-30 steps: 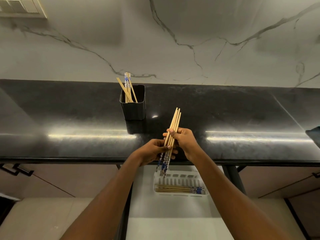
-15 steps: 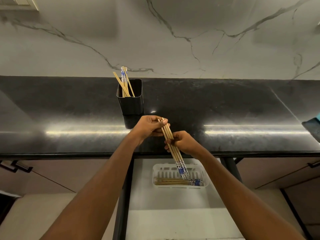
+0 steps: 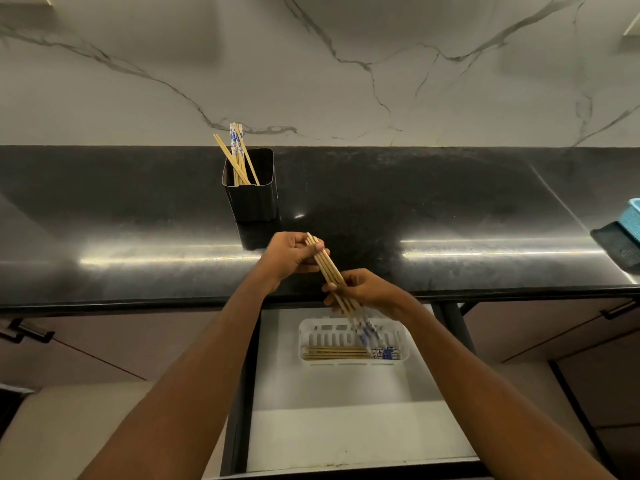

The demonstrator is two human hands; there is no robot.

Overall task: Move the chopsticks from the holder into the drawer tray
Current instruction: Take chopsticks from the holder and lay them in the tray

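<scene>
A bundle of wooden chopsticks (image 3: 328,266) with blue-patterned ends slants from upper left to lower right above the counter's front edge. My left hand (image 3: 291,254) grips its plain upper end. My right hand (image 3: 363,292) grips the bundle lower down, and the blue ends hang blurred over the white drawer tray (image 3: 304,336). Several chopsticks (image 3: 336,353) lie flat along the tray's front. The black holder (image 3: 252,195) stands on the counter behind my hands with several chopsticks (image 3: 237,154) sticking out of it.
The open drawer (image 3: 329,420) has a white floor around the tray. The black counter (image 3: 450,209) runs across in front of a marble wall. A blue basket (image 3: 633,220) and a dark tray (image 3: 616,244) sit at the counter's right edge. Closed cabinet fronts flank the drawer.
The bundle has swung from leaning up to the right to slanting down to the right, blue ends now over the tray. My left hand has moved up to the plain end.
</scene>
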